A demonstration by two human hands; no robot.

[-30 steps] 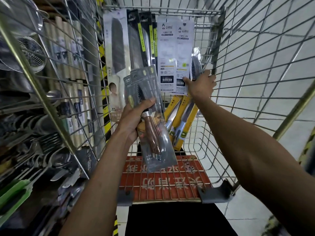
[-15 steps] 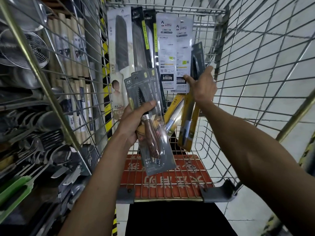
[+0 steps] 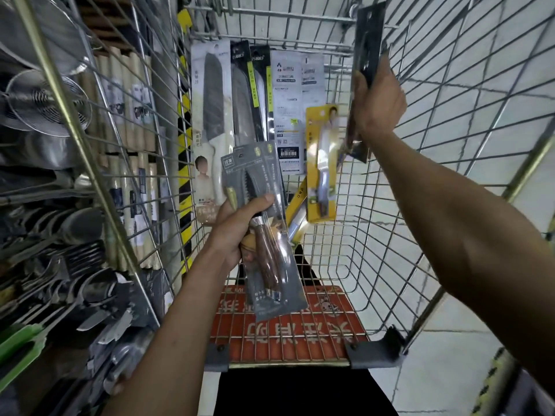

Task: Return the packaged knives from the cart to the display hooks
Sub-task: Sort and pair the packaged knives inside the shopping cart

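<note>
Where the wire cart [image 3: 288, 364] shows its near rim, a red printed flap [image 3: 300, 334] lies flat on the mesh.

- Near, left of centre: left hand [image 3: 234, 232], thumb across the front and fingers behind, clamped on the fanned grey knife packs [image 3: 270, 295]. Serrated blades point up and brown wooden handles down. The count of packs cannot be told.
- Mid-basket: yellow knife pack [image 3: 321, 163], upright. A second yellow pack [image 3: 295, 214] sits tilted, just below and left of it.
- Right, raised: right hand [image 3: 378, 106], fingers curled tight round the middle of a dark knife pack [image 3: 368, 37]. The pack is held upright and its top stands above the cart's far rim.
- Far wall of the basket, standing in a row from left to right: pale cleaver pack [image 3: 210, 115], white handle down; two black knife packs [image 3: 244, 94] with yellow-green stripes; two white-backed packs [image 3: 288, 115], barcodes low.
- Outside the cart, left: shelving with wire strainers [image 3: 45, 103] high up and blurred metal utensils [image 3: 90, 289] lower down.
</note>
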